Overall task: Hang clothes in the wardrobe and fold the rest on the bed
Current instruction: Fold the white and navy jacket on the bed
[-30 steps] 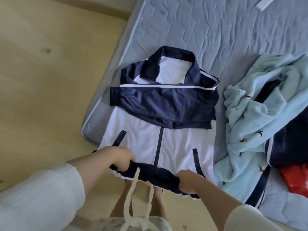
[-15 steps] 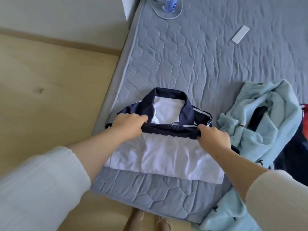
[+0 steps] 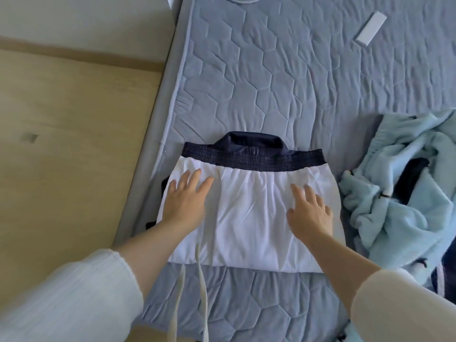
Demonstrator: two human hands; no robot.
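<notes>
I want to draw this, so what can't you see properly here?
Head view:
- Folded jacket: lower layers hidden under its white top panel.
- Blue fleece: cut off by the right edge; the dark cloth inside is mostly wrapped.
- Cord: cut off by the top edge.
- White strip: too small to identify.

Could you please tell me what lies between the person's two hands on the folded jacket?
In the head view, only wrinkled white fabric of the folded jacket lies between the left hand and the right hand.
</notes>
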